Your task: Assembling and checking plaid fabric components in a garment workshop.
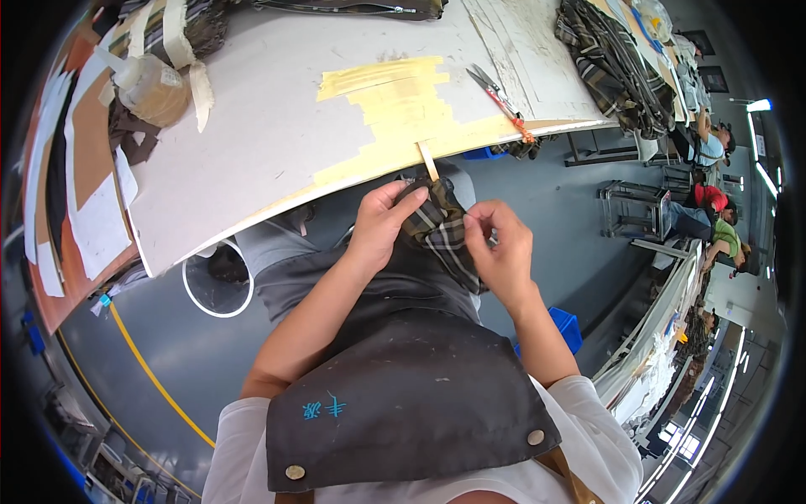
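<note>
Over my lap, just below the table's near edge, hangs a piece of dark plaid fabric (438, 228). My left hand (383, 220) pinches its upper left side between thumb and fingers. On the other side, my right hand (499, 241) has thumb and forefinger closed on the fabric's right edge. A thin pale wooden strip (429, 161) sticks out over the table edge and meets the top of the fabric; its lower end is hidden there. Red-handled scissors (502, 102) lie on the table beyond my right hand, with their blades pointing away.
Yellow tape (395, 109) covers part of the white table (260, 109). A glue bottle (155, 88) stands at the far left, and plaid garments (617, 67) are heaped at the right. Below are a white-rimmed bin (218, 311) and a blue crate (566, 329). People sit working far right.
</note>
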`<state>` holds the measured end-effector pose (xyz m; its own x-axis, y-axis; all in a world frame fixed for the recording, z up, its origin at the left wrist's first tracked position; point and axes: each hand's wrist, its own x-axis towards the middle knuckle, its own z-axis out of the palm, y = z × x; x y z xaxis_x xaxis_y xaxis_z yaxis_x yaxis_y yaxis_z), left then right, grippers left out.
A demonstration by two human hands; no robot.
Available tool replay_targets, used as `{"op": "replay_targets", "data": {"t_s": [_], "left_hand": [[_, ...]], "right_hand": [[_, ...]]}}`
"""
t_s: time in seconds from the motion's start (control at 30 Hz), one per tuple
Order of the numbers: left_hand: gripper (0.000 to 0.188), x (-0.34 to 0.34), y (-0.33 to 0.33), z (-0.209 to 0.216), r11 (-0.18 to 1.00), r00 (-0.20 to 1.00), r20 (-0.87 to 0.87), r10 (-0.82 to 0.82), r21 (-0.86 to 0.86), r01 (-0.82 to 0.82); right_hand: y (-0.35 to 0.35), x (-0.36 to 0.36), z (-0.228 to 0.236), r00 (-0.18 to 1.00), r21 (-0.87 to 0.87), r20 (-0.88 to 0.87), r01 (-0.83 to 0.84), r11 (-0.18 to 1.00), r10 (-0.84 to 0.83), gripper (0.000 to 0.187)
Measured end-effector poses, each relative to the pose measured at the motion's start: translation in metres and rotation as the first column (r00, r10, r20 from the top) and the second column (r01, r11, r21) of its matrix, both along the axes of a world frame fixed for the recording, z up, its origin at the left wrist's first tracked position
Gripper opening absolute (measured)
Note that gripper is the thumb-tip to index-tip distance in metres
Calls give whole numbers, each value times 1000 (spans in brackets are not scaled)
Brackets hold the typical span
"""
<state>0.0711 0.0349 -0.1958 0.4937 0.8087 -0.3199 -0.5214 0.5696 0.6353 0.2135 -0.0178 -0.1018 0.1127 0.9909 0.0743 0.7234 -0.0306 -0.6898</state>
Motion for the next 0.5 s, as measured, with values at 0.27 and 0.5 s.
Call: {"op": "replay_targets", "data": {"t_s": [0.27, 0.5], "left_hand": [[24, 42, -4, -8, 873, 753, -467, 464, 385, -299], [33, 55, -2, 0, 905, 849, -314, 424, 103, -413]], "right_hand": [[3, -1, -24, 968, -164, -251, -41, 986, -1, 9], [44, -4, -35, 841, -155, -528, 40, 987, -117, 11]]}}
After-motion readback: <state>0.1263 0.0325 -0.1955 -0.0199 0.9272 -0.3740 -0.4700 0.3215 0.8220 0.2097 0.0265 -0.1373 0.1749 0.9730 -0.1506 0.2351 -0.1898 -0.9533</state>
